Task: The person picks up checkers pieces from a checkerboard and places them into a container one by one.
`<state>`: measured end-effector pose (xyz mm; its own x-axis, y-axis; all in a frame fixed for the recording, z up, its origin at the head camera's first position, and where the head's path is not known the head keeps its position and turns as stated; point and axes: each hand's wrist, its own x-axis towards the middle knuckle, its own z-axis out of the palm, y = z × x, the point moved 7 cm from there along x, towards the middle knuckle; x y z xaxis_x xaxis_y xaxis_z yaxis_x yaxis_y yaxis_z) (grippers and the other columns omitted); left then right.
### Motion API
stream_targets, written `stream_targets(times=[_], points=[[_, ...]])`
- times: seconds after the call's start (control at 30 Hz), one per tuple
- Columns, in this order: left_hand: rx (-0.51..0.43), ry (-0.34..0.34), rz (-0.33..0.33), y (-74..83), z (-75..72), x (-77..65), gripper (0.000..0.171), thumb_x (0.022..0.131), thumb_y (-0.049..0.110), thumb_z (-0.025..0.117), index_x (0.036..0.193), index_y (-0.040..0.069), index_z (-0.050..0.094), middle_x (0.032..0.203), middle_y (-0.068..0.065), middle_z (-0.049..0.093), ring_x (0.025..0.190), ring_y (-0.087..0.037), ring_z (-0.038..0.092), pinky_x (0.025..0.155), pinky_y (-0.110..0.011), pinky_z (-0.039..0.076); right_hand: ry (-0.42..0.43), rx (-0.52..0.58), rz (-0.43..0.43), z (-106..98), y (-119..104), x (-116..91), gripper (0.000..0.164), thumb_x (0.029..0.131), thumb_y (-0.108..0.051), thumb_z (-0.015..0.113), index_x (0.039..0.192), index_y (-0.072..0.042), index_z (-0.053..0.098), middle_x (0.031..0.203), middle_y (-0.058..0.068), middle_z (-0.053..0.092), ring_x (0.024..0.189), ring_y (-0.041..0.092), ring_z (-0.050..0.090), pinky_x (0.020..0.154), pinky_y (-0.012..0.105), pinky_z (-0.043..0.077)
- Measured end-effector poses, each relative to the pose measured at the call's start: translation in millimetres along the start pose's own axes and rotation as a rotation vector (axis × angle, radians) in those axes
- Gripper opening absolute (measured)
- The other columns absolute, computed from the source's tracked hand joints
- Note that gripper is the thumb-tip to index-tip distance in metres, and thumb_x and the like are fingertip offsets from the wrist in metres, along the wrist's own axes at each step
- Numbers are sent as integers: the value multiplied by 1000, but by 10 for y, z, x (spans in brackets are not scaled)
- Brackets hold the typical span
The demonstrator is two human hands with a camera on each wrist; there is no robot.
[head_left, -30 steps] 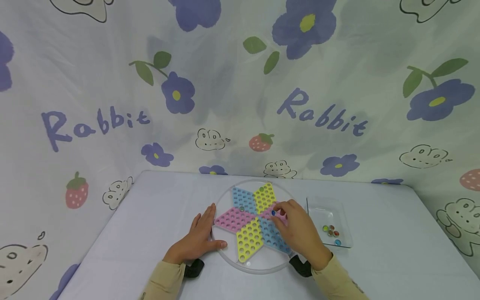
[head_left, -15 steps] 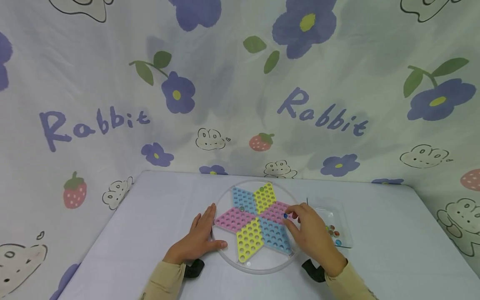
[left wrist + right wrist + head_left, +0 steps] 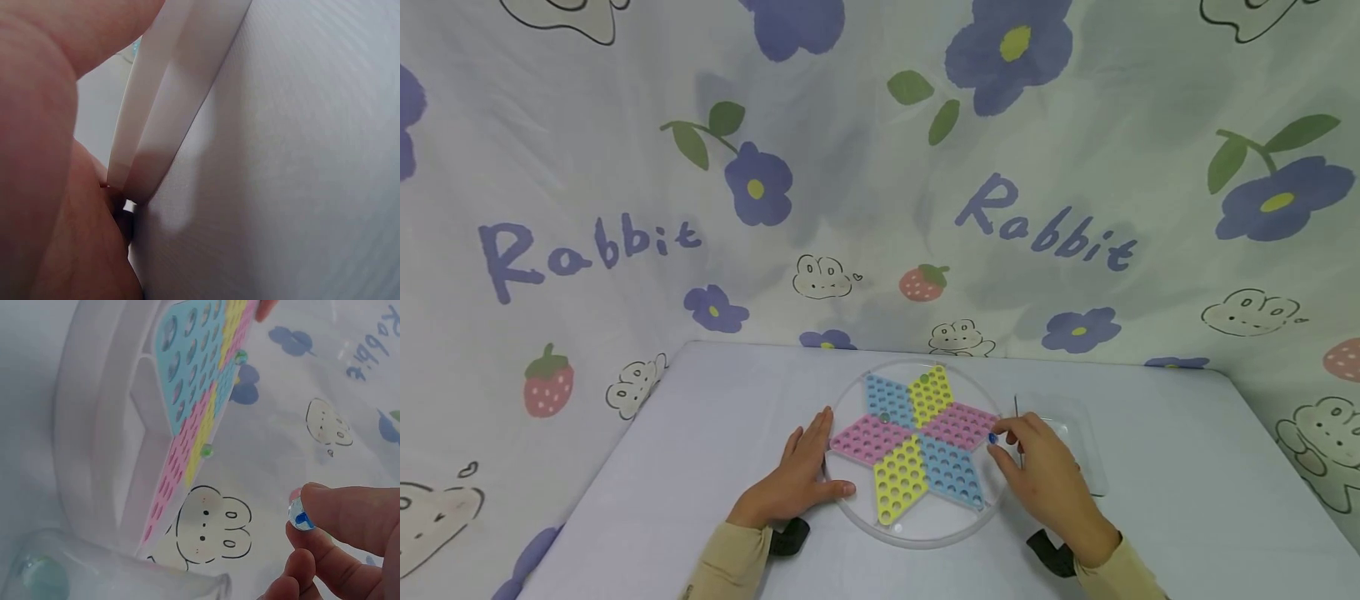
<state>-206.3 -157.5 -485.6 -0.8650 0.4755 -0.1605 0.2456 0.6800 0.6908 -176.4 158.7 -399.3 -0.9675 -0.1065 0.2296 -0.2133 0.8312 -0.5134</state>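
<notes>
A round white Chinese checkers board (image 3: 922, 543) with a pink, yellow and blue star of holes lies on the table. My left hand (image 3: 797, 471) rests at its left edge, fingers straight and thumb over the rim. To the right, my right hand (image 3: 1051, 475) pinches a clear marble (image 3: 299, 515) with a blue swirl between thumb and finger, held above the board's right rim. One marble (image 3: 884, 417) sits near where the blue and left pink points meet. Another, a green marble (image 3: 924, 379), is in the far yellow point.
Right of the board stands a clear plastic box (image 3: 1097, 467), partly covered by my right hand. A pale green marble (image 3: 44, 578) shows inside it in the right wrist view. A printed cloth (image 3: 865, 192) hangs behind the white table (image 3: 1187, 500).
My right hand has moved rightward with the marble, from over the right pink point to the board's right edge, and now hides the marbles in the box. My left hand stays put.
</notes>
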Motion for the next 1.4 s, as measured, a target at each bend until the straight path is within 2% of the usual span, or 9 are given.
stream_targets(times=[0.27, 0.43, 0.77, 0.97, 1.17, 1.4], points=[[12, -4, -23, -5, 0, -2, 116, 90, 51, 72, 158, -3, -6, 167, -17, -5, 154, -33, -3, 119, -51, -10, 15, -15, -6, -50, 138, -59, 21, 88, -11, 78, 108, -7, 71, 93, 1, 57, 81, 18, 57, 67, 32, 52], [17, -6, -37, -14, 3, -3, 117, 89, 52, 72, 158, -2, -6, 168, -16, -5, 154, -32, -3, 120, -50, -10, 18, -21, -2, -68, 233, -105, 23, 88, -11, 78, 109, -7, 71, 95, 2, 58, 81, 16, 56, 67, 32, 52], [27, -8, -23, 4, -9, -16, 116, 90, 51, 70, 158, -3, -7, 167, -17, -6, 154, -32, -4, 120, -50, -11, 35, -48, -3, -102, 367, -161, 23, 86, -11, 80, 107, -6, 71, 92, 1, 58, 78, 13, 55, 64, 32, 51], [5, -1, 3, 40, -16, -13, 115, 91, 50, 71, 158, -5, -5, 167, -20, -4, 154, -36, -4, 119, -53, -11, 25, -62, 6, -91, 445, -179, 23, 86, -13, 80, 107, -5, 71, 93, 3, 59, 78, 13, 55, 66, 33, 53], [-1, 0, -2, 42, -16, -13, 116, 90, 49, 72, 158, -4, -5, 167, -19, -5, 154, -35, -4, 119, -52, -11, 21, -66, 9, -110, 497, -193, 23, 85, -12, 80, 106, -5, 71, 91, 3, 59, 75, 12, 52, 61, 30, 49], [-12, 6, 10, 43, -20, -15, 116, 90, 49, 72, 158, -5, -5, 167, -21, -4, 154, -36, -4, 119, -55, -11, 24, -59, 13, -110, 560, -203, 23, 86, -12, 80, 106, -6, 72, 92, 2, 60, 78, 13, 57, 64, 33, 52]])
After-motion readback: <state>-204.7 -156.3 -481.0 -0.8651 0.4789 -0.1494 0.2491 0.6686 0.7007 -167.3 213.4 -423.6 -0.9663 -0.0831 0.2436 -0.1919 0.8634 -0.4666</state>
